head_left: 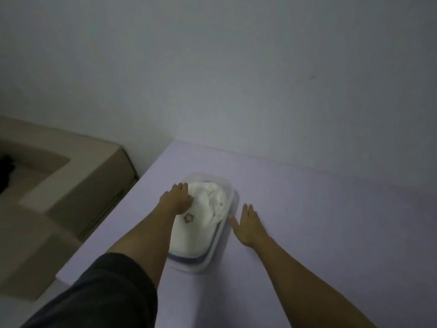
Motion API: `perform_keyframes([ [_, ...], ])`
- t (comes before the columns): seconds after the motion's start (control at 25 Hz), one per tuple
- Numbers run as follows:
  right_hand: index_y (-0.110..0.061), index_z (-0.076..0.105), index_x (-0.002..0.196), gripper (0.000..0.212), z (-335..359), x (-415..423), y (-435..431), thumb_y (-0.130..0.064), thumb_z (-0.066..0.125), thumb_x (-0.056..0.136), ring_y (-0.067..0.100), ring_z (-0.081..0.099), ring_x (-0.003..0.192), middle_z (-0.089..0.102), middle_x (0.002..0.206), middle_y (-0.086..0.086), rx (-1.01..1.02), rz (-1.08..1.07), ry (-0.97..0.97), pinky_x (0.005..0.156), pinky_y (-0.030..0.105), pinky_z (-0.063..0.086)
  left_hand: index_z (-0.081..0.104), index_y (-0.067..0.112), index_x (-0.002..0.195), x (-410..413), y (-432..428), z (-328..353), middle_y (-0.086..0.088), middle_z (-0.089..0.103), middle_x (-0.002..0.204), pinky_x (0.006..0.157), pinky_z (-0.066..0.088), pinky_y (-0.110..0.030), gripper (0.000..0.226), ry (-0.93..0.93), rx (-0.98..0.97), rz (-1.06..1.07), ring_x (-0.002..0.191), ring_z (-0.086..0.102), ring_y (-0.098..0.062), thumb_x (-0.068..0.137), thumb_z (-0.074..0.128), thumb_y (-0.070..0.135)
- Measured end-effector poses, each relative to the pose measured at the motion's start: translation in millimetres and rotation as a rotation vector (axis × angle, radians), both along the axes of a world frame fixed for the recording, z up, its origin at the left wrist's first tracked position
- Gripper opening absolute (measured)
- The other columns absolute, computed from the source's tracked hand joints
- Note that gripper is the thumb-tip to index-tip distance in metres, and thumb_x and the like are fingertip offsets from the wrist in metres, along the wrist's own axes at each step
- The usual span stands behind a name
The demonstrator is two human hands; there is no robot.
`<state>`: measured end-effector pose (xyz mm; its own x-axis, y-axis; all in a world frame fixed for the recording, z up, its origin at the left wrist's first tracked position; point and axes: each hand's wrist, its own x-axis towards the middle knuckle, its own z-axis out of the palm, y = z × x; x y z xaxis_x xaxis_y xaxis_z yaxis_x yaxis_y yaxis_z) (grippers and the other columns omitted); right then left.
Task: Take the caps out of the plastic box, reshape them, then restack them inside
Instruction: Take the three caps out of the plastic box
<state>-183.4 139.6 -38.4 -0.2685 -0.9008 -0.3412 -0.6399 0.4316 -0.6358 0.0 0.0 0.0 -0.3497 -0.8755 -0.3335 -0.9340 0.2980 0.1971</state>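
Observation:
A clear plastic box [230,185] lies on the lavender table [331,221], near its left edge. Stacked caps fill it: a white cap [194,235] with a small flower emblem lies on top, its crown crumpled, and a dark blue brim edge [186,258] shows beneath it. My left hand [176,197] rests on the left side of the white cap's crown, thumb against the fabric and fingers over the box's far left rim. Spread flat just right of the box is my right hand [248,223], its thumb close to the box's side.
A beige cabinet or counter [78,185] with a recessed top stands left of the table, lower down, with something dark in its recess. A plain wall [236,67] rises right behind the table. My dark sleeve [99,294] covers the lower left.

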Motion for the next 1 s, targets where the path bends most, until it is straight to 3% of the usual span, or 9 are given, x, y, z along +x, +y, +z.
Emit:
perform_keyframes([
  [0.16, -0.006, 0.000, 0.148, 0.097, -28.7, 45.1, -5.7, -0.066, 0.042, 0.084, 0.032, 0.034, 0.136, 0.026, 0.152, 0.016, 0.119, -0.095, -0.322, 0.109, 0.037, 0.030, -0.003, 0.010, 0.148, 51.3, 10.9, -37.4, -0.016, 0.008, 0.157, 0.116, 0.016, -0.051, 0.067, 0.045, 0.161, 0.199, 0.143, 0.011, -0.037, 0.098, 0.027, 0.042],
  [0.28, -0.008, 0.014, 0.145, 0.113, -46.7, 67.6, -10.0, -0.069, 0.066, 0.065, 0.028, 0.045, 0.128, 0.041, 0.145, 0.009, 0.093, -0.196, -0.551, 0.107, 0.038, 0.037, -0.006, 0.015, 0.148, 62.3, 23.5, -57.2, -0.020, 0.017, 0.154, 0.112, 0.023, -0.051, 0.074, 0.246, 0.226, 0.316, 0.138, 0.026, -0.039, 0.096, 0.033, 0.048],
  [0.44, -0.017, 0.039, 0.133, 0.079, -54.9, 63.2, -2.6, -0.036, 0.078, 0.067, 0.024, 0.054, 0.118, 0.057, 0.129, 0.003, -0.022, -0.289, -0.553, 0.100, 0.039, 0.045, 0.005, 0.013, 0.148, 49.6, 27.0, -57.5, -0.023, 0.029, 0.146, 0.105, 0.032, -0.050, 0.072, 0.284, 0.141, 0.354, 0.129, 0.038, -0.041, 0.095, 0.037, 0.048],
  [0.56, -0.016, 0.043, 0.130, 0.065, -36.5, 31.0, 9.5, -0.021, 0.076, 0.074, 0.017, 0.054, 0.106, 0.054, 0.116, -0.005, -0.061, -0.409, -0.549, 0.094, 0.031, 0.044, 0.010, 0.009, 0.147, 12.9, 32.5, -49.6, -0.024, 0.032, 0.142, 0.101, 0.036, -0.048, 0.070, 0.313, 0.109, 0.271, 0.125, 0.041, -0.042, 0.095, 0.039, 0.046],
  [0.68, -0.014, 0.043, 0.131, 0.069, -20.0, -23.1, 33.2, -0.022, 0.077, 0.071, 0.019, 0.053, 0.106, 0.054, 0.116, -0.003, -0.067, -0.476, -0.503, 0.097, 0.035, 0.044, 0.018, 0.006, 0.142, -40.4, 50.0, -41.3, -0.024, 0.036, 0.138, 0.098, 0.039, -0.047, 0.066, 0.381, 0.133, 0.180, 0.122, 0.045, -0.042, 0.094, 0.041, 0.044],
  [0.84, -0.014, 0.046, 0.133, 0.092, -19.1, -96.8, 81.4, -0.038, 0.079, 0.051, 0.027, 0.056, 0.114, 0.057, 0.130, 0.008, -0.049, -0.541, -0.452, 0.100, 0.045, 0.045, 0.027, 0.004, 0.136, -107.3, 86.5, -42.6, -0.023, 0.042, 0.132, 0.094, 0.042, -0.045, 0.056, 0.418, 0.197, 0.047, 0.117, 0.049, -0.040, 0.096, 0.040, 0.040],
  [1.0, -0.010, 0.048, 0.132, 0.090, -13.5, -134.7, 128.3, -0.033, 0.079, 0.051, 0.028, 0.057, 0.113, 0.058, 0.129, 0.010, -0.039, -0.585, -0.460, 0.100, 0.046, 0.046, 0.031, 0.003, 0.132, -144.4, 120.5, -49.6, -0.023, 0.047, 0.128, 0.092, 0.043, -0.045, 0.049, 0.419, 0.227, -0.019, 0.114, 0.051, -0.039, 0.097, 0.039, 0.037],
])
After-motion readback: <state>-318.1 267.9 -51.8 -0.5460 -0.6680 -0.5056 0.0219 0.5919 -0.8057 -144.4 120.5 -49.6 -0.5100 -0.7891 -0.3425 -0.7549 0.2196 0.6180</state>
